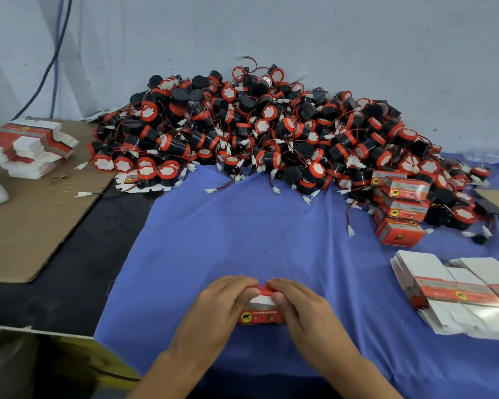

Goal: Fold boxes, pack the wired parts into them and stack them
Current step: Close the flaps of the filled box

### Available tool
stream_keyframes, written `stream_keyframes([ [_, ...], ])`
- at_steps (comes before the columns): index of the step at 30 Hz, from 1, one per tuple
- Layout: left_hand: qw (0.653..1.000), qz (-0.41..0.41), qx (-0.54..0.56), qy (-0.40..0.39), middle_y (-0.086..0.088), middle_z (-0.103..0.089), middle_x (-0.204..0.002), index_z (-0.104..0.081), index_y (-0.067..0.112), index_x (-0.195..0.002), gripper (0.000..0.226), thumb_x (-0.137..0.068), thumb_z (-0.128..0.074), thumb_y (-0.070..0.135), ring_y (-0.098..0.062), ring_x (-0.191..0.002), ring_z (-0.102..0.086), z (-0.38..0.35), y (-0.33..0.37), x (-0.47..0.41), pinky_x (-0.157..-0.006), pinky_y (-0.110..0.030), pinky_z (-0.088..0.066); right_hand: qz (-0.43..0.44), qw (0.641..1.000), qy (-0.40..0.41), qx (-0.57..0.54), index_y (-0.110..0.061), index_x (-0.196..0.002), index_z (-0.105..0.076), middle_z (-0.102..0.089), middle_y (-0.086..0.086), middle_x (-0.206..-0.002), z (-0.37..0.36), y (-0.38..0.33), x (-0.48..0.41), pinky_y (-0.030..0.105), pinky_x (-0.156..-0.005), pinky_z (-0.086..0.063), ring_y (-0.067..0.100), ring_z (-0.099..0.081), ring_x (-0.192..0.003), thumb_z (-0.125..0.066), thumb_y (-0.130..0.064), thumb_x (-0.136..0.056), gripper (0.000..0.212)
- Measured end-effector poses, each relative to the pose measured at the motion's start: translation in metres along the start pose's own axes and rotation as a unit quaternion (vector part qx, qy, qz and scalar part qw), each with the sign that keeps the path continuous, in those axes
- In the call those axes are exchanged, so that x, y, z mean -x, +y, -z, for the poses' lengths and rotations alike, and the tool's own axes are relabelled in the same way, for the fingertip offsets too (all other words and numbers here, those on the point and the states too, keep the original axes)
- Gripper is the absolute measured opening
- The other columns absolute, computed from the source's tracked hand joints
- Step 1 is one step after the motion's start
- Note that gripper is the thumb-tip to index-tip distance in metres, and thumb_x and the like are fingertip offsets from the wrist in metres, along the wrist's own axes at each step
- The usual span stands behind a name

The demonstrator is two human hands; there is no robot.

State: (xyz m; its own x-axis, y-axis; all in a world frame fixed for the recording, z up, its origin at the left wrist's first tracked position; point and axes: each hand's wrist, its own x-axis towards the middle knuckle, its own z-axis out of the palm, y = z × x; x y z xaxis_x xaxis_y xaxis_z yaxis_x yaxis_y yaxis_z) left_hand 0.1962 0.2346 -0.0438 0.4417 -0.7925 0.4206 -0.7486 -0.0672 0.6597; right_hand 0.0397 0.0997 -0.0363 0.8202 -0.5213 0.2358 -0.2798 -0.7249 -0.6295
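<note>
A small red box point(262, 315) with a yellow elephant logo sits on the blue cloth point(242, 231) near the front. My left hand point(216, 305) grips its left side and my right hand point(303, 308) grips its right side, with both thumbs on its white top flap. A big heap of black and red wired parts point(271, 131) with white connectors fills the back of the table. Several finished red boxes point(401, 208) are stacked at the right, against the heap. Flat unfolded boxes point(455, 295) lie fanned out at the front right.
A second pile of flat boxes point(32, 148) rests on brown cardboard point(32, 226) at the left. A clear plastic bottle point(487, 156) lies at the far right. Dark cables point(55, 53) hang down the wall at the back left. A cardboard carton edge point(41, 332) shows at the bottom left.
</note>
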Motion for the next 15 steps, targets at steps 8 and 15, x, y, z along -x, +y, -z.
stream_keyframes([
  [8, 0.998, 0.015, 0.035, -0.051, 0.036, -0.05, -0.128, -0.055, 0.047, -0.125, 0.037, -0.099, -0.038, 0.067, 0.007, -0.126, -0.047, 0.004, -0.002, 0.0, -0.104, -0.01, -0.035, 0.017, 0.998, -0.054, -0.016, -0.03, -0.143, -0.054, -0.044, -0.026, -0.146, 0.004, 0.001, -0.003, 0.01, -0.114, -0.025, -0.016, -0.028, -0.14, -0.042, -0.055, -0.1, 0.051],
  [15, 0.98, 0.084, 0.063, -0.167, 0.041, -0.027, -0.149, -0.034, 0.065, -0.139, 0.079, -0.07, -0.07, 0.076, 0.018, -0.14, -0.021, 0.007, -0.018, 0.014, -0.112, -0.016, -0.028, 0.019, 0.995, -0.093, -0.013, -0.042, -0.14, -0.052, -0.037, -0.027, -0.151, 0.01, 0.009, 0.004, 0.017, -0.114, -0.032, -0.013, -0.033, -0.138, -0.059, -0.045, -0.098, 0.043],
])
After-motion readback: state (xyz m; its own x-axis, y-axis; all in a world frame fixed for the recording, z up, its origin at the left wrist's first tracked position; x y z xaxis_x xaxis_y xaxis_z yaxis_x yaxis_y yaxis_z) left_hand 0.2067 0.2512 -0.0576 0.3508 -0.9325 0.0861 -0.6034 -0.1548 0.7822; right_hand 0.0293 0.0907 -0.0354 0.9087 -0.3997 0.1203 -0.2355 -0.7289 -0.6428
